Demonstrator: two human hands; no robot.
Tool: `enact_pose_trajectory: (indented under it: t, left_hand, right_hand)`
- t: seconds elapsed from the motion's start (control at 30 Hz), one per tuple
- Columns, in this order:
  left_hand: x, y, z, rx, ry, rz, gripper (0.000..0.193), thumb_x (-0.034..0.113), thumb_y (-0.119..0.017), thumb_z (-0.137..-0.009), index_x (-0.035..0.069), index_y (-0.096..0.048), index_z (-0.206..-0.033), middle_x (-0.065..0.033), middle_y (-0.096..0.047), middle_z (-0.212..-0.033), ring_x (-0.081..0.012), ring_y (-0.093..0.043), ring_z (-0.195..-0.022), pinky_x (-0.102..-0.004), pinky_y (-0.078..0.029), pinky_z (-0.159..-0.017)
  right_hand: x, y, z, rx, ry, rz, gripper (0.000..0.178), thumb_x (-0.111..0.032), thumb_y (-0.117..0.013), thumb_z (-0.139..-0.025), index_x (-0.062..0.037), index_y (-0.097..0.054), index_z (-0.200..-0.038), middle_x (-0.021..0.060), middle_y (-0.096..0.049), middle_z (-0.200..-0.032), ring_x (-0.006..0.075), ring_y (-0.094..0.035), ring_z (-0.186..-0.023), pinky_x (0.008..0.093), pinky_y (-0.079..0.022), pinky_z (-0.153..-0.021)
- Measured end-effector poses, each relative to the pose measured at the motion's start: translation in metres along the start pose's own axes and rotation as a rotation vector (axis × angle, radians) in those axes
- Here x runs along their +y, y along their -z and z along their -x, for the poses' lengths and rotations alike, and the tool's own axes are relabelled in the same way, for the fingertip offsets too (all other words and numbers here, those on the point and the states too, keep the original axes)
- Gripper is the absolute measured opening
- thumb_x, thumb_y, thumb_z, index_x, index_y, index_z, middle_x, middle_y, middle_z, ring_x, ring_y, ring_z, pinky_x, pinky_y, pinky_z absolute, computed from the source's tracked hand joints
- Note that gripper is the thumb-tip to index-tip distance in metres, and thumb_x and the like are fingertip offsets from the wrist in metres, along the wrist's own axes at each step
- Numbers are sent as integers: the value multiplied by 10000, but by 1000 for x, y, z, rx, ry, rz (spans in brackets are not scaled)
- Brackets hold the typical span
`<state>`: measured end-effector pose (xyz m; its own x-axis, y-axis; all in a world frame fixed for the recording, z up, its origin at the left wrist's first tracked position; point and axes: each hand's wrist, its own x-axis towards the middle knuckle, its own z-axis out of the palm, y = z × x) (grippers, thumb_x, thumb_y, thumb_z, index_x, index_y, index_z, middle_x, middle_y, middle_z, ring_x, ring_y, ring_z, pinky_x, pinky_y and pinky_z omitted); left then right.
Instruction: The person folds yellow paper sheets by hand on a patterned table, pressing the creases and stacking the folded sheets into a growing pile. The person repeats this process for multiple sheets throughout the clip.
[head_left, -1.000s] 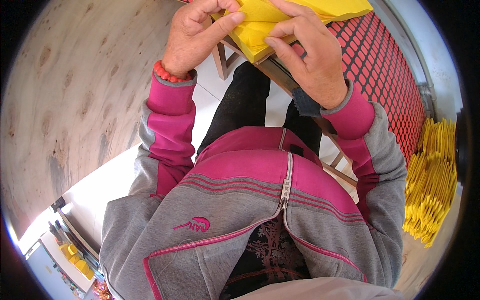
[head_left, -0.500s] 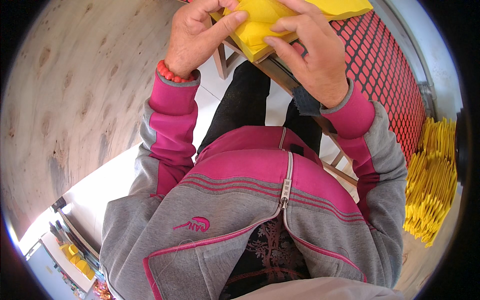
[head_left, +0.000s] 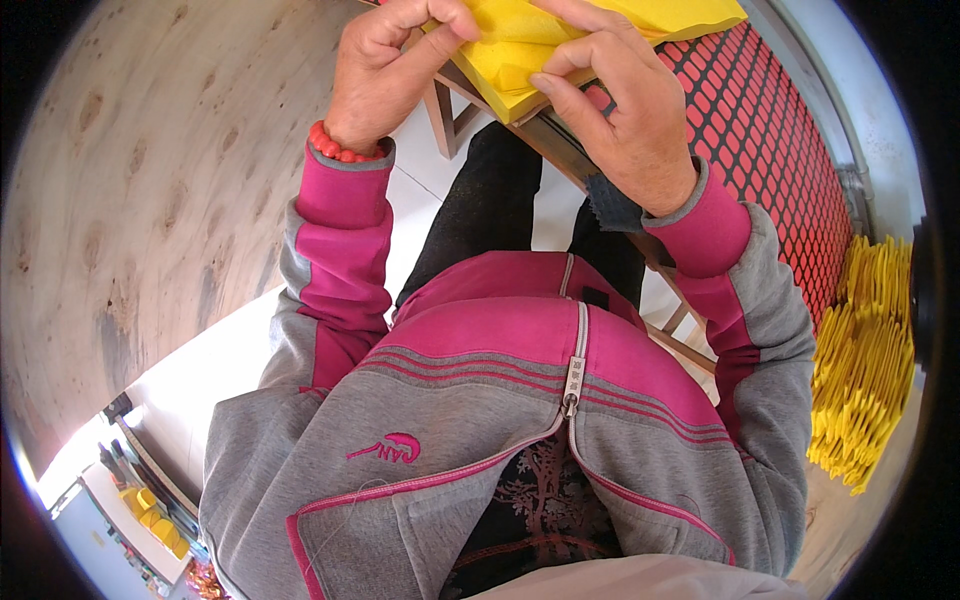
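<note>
A stack of thin yellow paper sheets (head_left: 509,99), with the top layers creased and folded, lies at the upper middle, its far part cut off by the picture's edge. My right hand (head_left: 632,115) pinches a fold near the stack's close corner between thumb and forefinger. At the stack's left edge, my left hand (head_left: 392,75) has its thumb and forefinger tips pressed together. Whether a bit of paper sits between those tips is too small to make out. A red bead bracelet (head_left: 340,145) circles my left wrist.
A pale wood-grain board (head_left: 150,180) fills the left side. Right of the stack spreads a red-and-black patterned surface (head_left: 760,130). Folded yellow paper bundles (head_left: 860,370) are piled at the far right. Wooden legs (head_left: 440,120) stand below the stack, beside my knees.
My left hand has drawn back a little to the left, off the top of the paper to its edge. The right hand stays almost where it was, at the fold.
</note>
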<state>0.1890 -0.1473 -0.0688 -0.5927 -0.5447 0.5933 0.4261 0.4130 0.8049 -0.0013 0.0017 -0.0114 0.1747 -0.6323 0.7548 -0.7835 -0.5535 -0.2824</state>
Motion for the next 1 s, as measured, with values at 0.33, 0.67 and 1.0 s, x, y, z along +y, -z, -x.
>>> enact_pose_trajectory:
  t: [0.33, 0.67, 1.0]
  left_hand:
    - [27, 5, -9, -234, -94, -239, 143, -35, -624, -890, 3, -714, -995, -102, -707, -992, -209, -653, -930, -328, -475, -862]
    - [31, 9, -11, -259, -133, -378, 187, 19, -689, -839, 14, -714, -1024, -105, -707, -966, -236, -655, -928, -351, -480, -871]
    - [25, 1, -7, -209, -41, -312, 163, 15, -674, -921, -9, -722, -1075, -80, -705, -1032, -173, -643, -989, -304, -467, -903]
  right_hand:
    - [-2, 2, 1, -19, -87, -86, 157, -16, -753, -832, -11, -621, -917, 283, -662, -1240, 373, -676, -1090, 377, -528, -924]
    - [-1, 5, 1, -97, -161, -175, 133, -29, -718, -888, -10, -606, -957, 271, -655, -1250, 209, -635, -737, 297, -512, -709]
    - [-56, 33, 47, -118, -55, 1, 150, -134, -756, -838, -106, -676, -962, 45, -704, -967, 245, -684, -814, 332, -538, -684]
